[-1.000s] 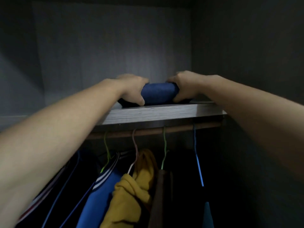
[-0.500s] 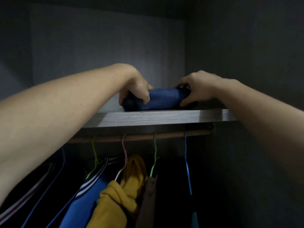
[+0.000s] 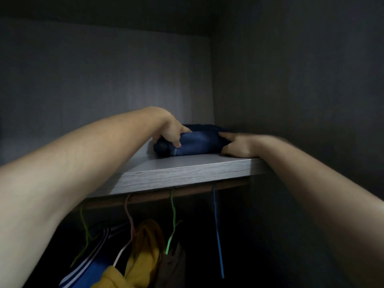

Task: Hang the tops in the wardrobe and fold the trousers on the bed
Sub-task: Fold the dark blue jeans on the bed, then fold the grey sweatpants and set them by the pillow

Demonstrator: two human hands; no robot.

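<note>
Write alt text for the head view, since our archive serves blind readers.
The left hand and right hand grip the ends of a folded navy garment lying on a grey wardrobe shelf, near the right wall. Below the shelf, a yellow top and a blue striped top hang on a wooden rail.

The folded trousers (image 3: 199, 144), a dark navy bundle (faintly glossy along the front), lie flat on the wardrobe shelf (image 3: 187, 173) near its back right corner. Below, a yellow top (image 3: 145, 256) and a blue striped top (image 3: 89, 275) hang from the rail (image 3: 158, 197).
</note>
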